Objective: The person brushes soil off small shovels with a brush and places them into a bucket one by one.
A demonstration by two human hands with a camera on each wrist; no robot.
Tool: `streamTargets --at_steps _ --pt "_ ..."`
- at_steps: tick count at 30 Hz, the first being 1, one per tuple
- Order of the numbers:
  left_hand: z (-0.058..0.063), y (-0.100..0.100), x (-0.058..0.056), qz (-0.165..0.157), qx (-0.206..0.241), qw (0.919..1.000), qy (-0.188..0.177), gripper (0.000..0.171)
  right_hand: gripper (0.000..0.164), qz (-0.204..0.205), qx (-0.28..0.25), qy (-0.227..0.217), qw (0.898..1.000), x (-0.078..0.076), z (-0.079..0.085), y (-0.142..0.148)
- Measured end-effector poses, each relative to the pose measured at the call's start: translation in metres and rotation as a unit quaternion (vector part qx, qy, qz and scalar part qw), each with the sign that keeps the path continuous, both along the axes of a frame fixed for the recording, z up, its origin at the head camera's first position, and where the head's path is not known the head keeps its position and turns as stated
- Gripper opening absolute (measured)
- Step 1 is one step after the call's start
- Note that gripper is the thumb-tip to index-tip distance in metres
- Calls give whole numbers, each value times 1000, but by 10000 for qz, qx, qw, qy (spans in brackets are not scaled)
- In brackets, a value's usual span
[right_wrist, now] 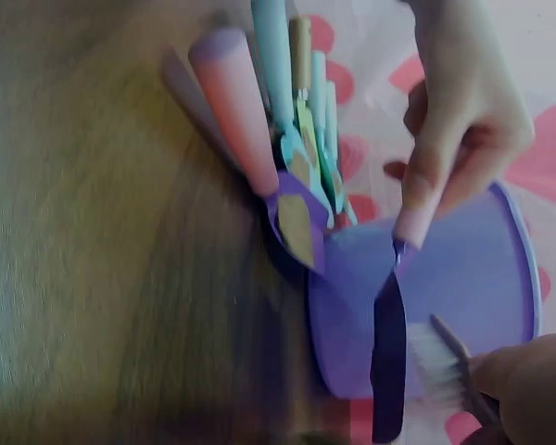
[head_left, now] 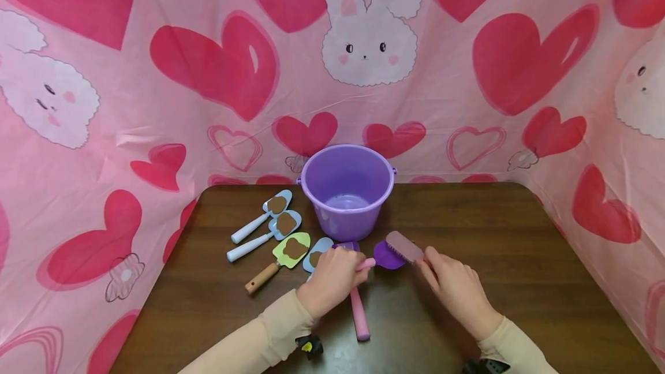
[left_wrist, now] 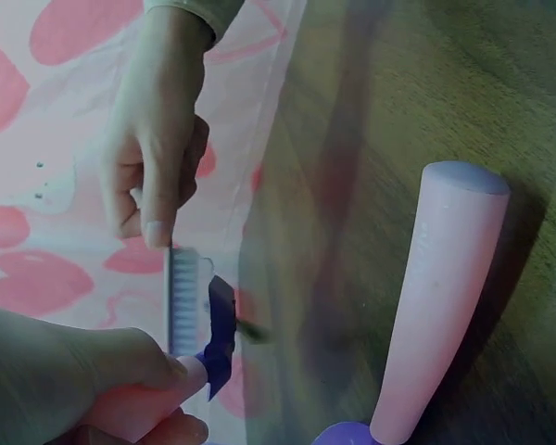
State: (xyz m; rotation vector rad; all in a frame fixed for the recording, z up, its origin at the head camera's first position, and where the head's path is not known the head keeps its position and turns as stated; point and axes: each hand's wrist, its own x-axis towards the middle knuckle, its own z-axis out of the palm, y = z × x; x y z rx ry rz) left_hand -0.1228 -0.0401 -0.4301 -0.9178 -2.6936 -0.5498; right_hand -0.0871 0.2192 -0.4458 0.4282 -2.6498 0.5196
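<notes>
Left fingers (left_wrist: 181, 429) wrapped round a purple trowel (head_left: 385, 258), right fingers (left_wrist: 157, 227) pinching a brush (head_left: 401, 246).
My left hand (head_left: 335, 275) is closed about the trowel's pink handle, and my right hand (head_left: 459, 290) grips the brush by its end, bristles right at the trowel's blade. I hold both above the table (head_left: 519, 235), near the purple bucket (head_left: 348, 221); another pink-handled trowel (head_left: 359, 316) lies below my left hand.
</notes>
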Motion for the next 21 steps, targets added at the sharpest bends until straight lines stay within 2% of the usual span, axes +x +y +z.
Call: streamTargets --at_steps 5,9,13,16,18,21 --pt "0 1 0 -32 44 9999 114 43 32 295 70 -32 9995 1 -5 -8" --pt "1 0 0 -19 82 9999 100 40 31 93 20 -237 9997 0 -8 -5" --pt "2 -1 0 -1 140 9998 -124 42 29 -163 -10 -441 9989 -3 -8 4" --pt "1 -1 0 5 135 9995 -273 43 30 -308 -5 -398 9987 -5 -6 9" --pt "1 0 0 8 114 9995 -309 43 33 -301 -34 -296 9991 -5 -5 9" --pt "-2 0 0 25 75 9996 -286 44 36 -65 -73 -206 9997 -3 -3 6"
